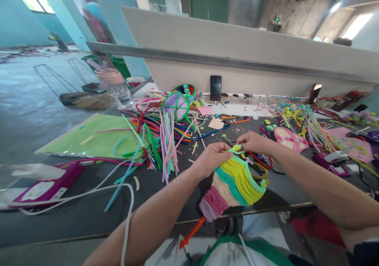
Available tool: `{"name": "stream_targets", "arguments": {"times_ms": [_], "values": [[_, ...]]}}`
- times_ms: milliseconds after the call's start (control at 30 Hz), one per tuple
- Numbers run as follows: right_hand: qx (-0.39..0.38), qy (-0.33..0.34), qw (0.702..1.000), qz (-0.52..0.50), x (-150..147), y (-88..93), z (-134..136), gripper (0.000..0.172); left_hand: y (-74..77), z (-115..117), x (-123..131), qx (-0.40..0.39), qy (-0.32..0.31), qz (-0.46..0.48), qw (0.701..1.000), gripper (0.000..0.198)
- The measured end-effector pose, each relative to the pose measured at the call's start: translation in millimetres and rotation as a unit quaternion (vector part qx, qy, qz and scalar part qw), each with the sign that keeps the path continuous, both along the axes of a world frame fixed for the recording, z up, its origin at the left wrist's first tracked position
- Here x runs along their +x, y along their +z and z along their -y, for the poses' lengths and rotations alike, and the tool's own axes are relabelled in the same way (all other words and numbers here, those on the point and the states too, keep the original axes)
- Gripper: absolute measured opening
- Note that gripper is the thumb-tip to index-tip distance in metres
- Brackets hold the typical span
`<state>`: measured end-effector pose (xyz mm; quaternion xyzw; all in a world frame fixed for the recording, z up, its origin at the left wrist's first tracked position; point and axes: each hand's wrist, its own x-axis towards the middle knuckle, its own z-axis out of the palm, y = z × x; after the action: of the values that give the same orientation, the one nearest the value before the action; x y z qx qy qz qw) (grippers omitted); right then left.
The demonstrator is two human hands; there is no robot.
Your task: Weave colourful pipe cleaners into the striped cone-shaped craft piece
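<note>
A fan-shaped piece of striped pipe cleaners [233, 183] hangs over the table's near edge, banded yellow, teal, cream, pink and purple. Mint green pipe cleaner edges its wide end, and a twisted orange stem [192, 233] sticks out at the narrow end. My left hand [213, 158] pinches the upper corner of this piece. My right hand [254, 143] has its fingertips closed at the same corner, by a small yellow and mint twist [236, 148]. Scissors [228, 141] lie just behind my hands, partly hidden. Red and olive loops [262, 174] show beneath my right forearm.
Loose pipe cleaners [169, 143] lie left of my hands, beside a green sheet in plastic [89, 137]. A phone [215, 87] leans on the white divider [237, 41]. A clear bottle [118, 88] stands back left. A white cable [129, 203] crosses near my left forearm. Purple glue guns [328, 164] lie either side.
</note>
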<state>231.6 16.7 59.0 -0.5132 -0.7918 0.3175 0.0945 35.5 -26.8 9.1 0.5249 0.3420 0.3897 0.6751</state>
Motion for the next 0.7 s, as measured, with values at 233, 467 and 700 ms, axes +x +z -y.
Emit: {"name": "stream_targets", "arguments": {"times_ms": [233, 467, 700], "values": [[0.246, 0.135, 0.958, -0.055, -2, 14.0, 13, 0.025, -6.6, -8, 1, 0.062, 0.025, -0.040, 0.997, 0.015], [0.259, 0.117, 0.944, 0.166, -22, 10.2, 27, 0.019, -13.8, -12, 3, 0.055, 0.031, -0.067, 0.996, 0.012], [0.241, 0.084, 0.943, 0.216, -27, -1.1, 27, 0.017, -20.9, -16, 3, 0.074, 0.047, -0.090, 0.992, 0.011]]}}
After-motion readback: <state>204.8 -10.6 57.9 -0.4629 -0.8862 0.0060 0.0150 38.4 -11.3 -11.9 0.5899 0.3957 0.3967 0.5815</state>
